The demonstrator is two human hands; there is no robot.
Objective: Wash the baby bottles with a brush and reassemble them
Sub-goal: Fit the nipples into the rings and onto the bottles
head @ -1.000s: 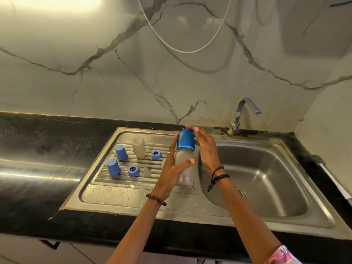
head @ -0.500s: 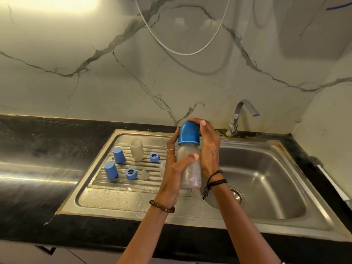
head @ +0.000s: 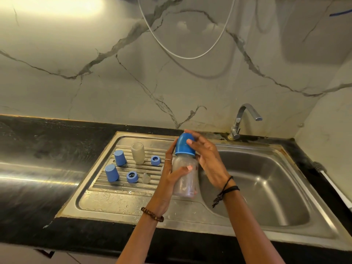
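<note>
My left hand [head: 168, 174] grips the clear body of a baby bottle [head: 185, 180], held upright above the edge between drainboard and basin. Its blue cap [head: 184, 145] sits on top, and my right hand [head: 206, 161] has its fingers curled round that cap. On the ribbed drainboard [head: 106, 199] stand two more blue caps [head: 119, 157] [head: 111, 172], an upturned clear bottle [head: 138, 153], two blue screw rings [head: 155, 160] [head: 132, 176] and a clear teat [head: 146, 178].
The steel sink basin [head: 266, 187] lies to the right, with a chrome tap [head: 242, 119] behind it. A white-handled tool [head: 331, 185] lies on the black counter at the far right. A white cable [head: 186, 56] hangs on the marble wall.
Both hands have lifted the capped bottle slightly and drawn it nearer; my right hand has shifted round the cap. The parts on the drainboard have not moved.
</note>
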